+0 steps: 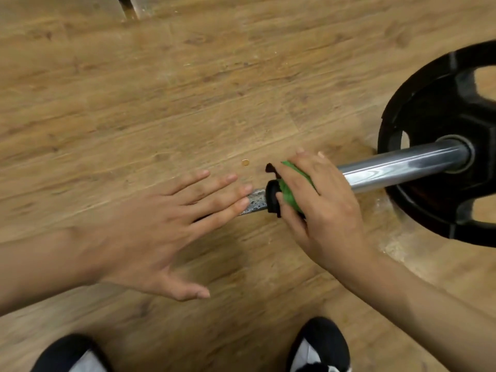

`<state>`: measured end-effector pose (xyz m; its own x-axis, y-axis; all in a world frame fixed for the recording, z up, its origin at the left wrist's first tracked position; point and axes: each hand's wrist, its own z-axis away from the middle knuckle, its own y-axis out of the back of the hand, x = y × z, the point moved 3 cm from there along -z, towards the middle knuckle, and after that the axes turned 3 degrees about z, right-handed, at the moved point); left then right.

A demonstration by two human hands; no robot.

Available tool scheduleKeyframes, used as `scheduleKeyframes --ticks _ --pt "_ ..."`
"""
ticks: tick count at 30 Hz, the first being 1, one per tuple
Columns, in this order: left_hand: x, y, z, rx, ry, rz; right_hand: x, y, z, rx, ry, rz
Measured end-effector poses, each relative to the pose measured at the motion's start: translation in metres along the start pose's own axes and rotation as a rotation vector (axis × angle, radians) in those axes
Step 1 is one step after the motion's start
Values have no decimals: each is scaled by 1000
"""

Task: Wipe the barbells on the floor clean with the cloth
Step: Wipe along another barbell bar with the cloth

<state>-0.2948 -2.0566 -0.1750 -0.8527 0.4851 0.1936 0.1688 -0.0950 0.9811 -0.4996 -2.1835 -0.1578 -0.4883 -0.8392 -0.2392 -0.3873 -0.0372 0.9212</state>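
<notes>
Wood floor (161, 89) fills the view. A black weight plate (434, 111) stands on edge at right, on the barbell (402, 167), which lies on the floor and runs left from the plate. The left hand (150, 232) is wide, fingers straight and spread over the knurled part of the bar (255, 201); cannot tell if it touches, the view is blurred. The right hand (322, 205) grips the green cloth (291, 194), wrapped round the bar just beside a black collar (272, 197). Two dark shoes (319, 347) sit at the bottom edge. A small round spot (245, 162) lies on the floor near the collar.
</notes>
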Motion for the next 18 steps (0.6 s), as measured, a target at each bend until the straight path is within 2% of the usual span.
scheduleKeyframes --ticks 2,4,5,7,10,14,18 --pt "4 -2 1 14 -6 -14 3 -1 -17 -46 -89 -11" --pt "7 -7 2 36 -22 -67 8 -9 -45 -274 -300 63" --pt "8 -9 3 42 -30 -93 11 -14 -51 -348 -346 99" --pt "7 -12 3 46 -39 -141 11 -14 -46 -264 -315 96" --pt "6 -15 4 50 -32 -172 -3 -1 5 32 -157 -33" --pt "3 -14 2 56 -38 -137 0 -2 30 27 67 14" --pt "-8 -9 -1 29 -31 -117 7 -9 -13 -6 -85 -26"
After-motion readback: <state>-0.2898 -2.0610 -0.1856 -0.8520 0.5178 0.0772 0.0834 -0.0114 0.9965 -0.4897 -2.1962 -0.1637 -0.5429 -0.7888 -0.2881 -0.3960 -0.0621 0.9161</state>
